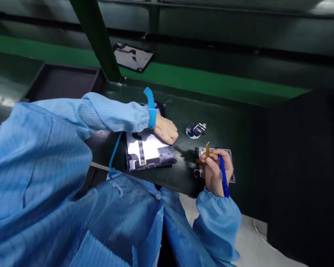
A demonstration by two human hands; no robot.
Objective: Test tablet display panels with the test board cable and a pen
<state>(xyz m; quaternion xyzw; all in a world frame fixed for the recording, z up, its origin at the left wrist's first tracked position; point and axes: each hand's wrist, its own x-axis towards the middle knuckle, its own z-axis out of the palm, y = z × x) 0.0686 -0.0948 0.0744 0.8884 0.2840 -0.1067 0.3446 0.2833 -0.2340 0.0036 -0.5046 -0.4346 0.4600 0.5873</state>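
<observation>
My left hand (pixel 165 129), with a blue wrist strap (pixel 151 111), is closed with its knuckles up over the far right part of a stack of flat display panels (pixel 151 142). Whatever its fingertips hold is hidden under the hand. My right hand (pixel 215 170) pinches a narrow amber strip (pixel 207 151) between thumb and fingers. A blue pen-like tool (pixel 223 176) lies in the same hand, slanting back toward the wrist. Below this hand is a small white-edged board or frame (pixel 232 174) with a thin red wire at its left side, mostly covered by the hand.
A small shiny metal device on a round base (pixel 195 130) stands between the hands, farther back. Another flat panel (pixel 135 57) lies by the green post (pixel 97 37). At the left is a dark tray (pixel 64 79); a large black shape (pixel 306 167) bounds the right.
</observation>
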